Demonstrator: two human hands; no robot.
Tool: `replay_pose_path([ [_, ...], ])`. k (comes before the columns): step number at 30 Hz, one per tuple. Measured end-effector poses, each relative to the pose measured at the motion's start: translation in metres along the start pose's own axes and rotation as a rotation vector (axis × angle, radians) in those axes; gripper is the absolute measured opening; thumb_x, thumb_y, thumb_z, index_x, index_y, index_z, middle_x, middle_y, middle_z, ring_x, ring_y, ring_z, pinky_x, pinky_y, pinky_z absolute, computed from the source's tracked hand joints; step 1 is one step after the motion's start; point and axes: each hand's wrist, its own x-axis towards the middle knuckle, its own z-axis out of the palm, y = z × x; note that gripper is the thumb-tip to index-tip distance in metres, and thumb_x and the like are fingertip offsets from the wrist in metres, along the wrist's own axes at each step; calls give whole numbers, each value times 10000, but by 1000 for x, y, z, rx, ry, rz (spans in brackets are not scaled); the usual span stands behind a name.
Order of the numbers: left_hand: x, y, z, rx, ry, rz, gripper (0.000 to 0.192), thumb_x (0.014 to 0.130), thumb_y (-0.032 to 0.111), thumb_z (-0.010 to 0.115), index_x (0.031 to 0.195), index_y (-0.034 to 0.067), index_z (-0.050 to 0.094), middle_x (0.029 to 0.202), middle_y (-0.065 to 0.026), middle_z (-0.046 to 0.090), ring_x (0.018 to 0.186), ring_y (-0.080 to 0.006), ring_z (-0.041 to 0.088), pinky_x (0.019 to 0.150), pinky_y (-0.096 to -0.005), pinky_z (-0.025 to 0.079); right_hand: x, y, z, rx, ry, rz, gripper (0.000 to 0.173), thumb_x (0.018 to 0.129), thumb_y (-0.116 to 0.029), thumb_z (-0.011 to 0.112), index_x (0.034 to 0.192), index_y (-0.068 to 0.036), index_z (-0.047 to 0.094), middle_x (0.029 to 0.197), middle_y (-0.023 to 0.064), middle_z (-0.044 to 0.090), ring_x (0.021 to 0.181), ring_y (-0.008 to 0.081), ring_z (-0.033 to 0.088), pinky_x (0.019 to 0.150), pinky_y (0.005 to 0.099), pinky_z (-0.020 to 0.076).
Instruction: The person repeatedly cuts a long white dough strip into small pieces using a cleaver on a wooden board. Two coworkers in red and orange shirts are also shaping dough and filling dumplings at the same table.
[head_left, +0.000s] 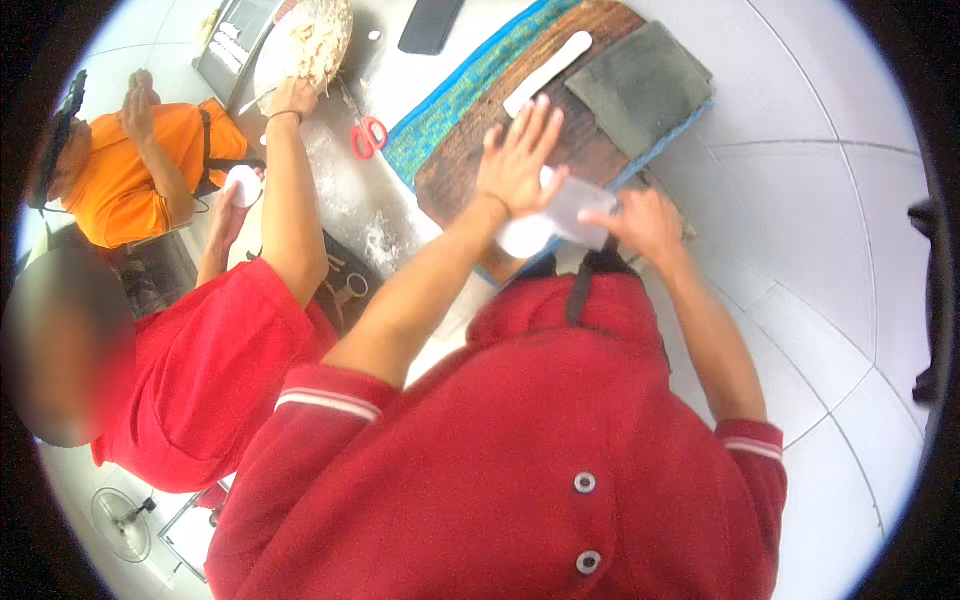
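My left hand (521, 161) is spread flat with its fingers apart, palm down over a dark wooden board (465, 161). Gripped in my right hand (649, 225) is a flat, wide rectangular blade-like tool (589, 214), pale and blurred. A thin white dough disc (525, 237) shows below my left wrist, beside the tool; whether they touch is unclear. Another bit of white lies by my left thumb, partly hidden. Beyond my left fingertips lies a long white dough strip (547, 73) on the board. At the board's far right sits a dark grey-green square pad (645, 88).
A blue-green patterned cloth (450, 97) lies under the board. Red-handled scissors (369, 138) and a phone (430, 26) rest on the floury table (341, 180). At left, a co-worker in red reaches into a bowl of filling (304, 41), holding a white disc (244, 186). Another person wears orange.
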Motion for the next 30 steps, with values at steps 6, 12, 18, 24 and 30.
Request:
replay_pose_path([
  [6, 24, -3, -14, 7, 13, 77, 959, 984, 584, 536, 1709, 49, 205, 1789, -182, 187, 1646, -355, 197, 1210, -626, 217, -3, 10, -12, 101, 32, -153, 872, 844, -833, 655, 992, 14, 797, 970, 313, 756, 935, 497, 743, 847, 564, 599],
  [12, 17, 43, 2, -52, -60, 156, 909, 1005, 552, 544, 1704, 62, 230, 1797, -142, 186, 1652, -284, 208, 1216, -595, 283, -35, 24, -11, 46, 30, 66, 976, 745, -925, 656, 998, 4, 815, 931, 306, 758, 937, 482, 752, 813, 570, 599],
  [18, 41, 15, -18, -20, 50, 204, 934, 978, 513, 612, 1696, 52, 234, 1798, -130, 180, 1645, -278, 216, 1242, -560, 256, -12, 19, -24, 182, 44, -39, 866, 853, -807, 678, 971, 42, 799, 907, 324, 748, 912, 480, 756, 816, 565, 599],
  [24, 32, 16, -21, 3, -2, 181, 879, 1019, 514, 538, 1691, 28, 249, 1783, -141, 235, 1648, -266, 222, 1249, -548, 215, -7, -2, -24, 74, -8, 57, 881, 848, -818, 673, 1047, 30, 801, 1013, 312, 759, 1020, 462, 747, 892, 560, 582],
  [30, 7, -26, -43, -302, 564, -103, 741, 955, 185, 697, 1605, -35, 418, 1657, -237, 446, 1530, -393, 431, 1228, -512, 318, -13, 41, -60, 279, -16, -308, 354, 1014, -329, 651, 1087, 7, 733, 990, 335, 713, 978, 526, 698, 842, 579, 549],
])
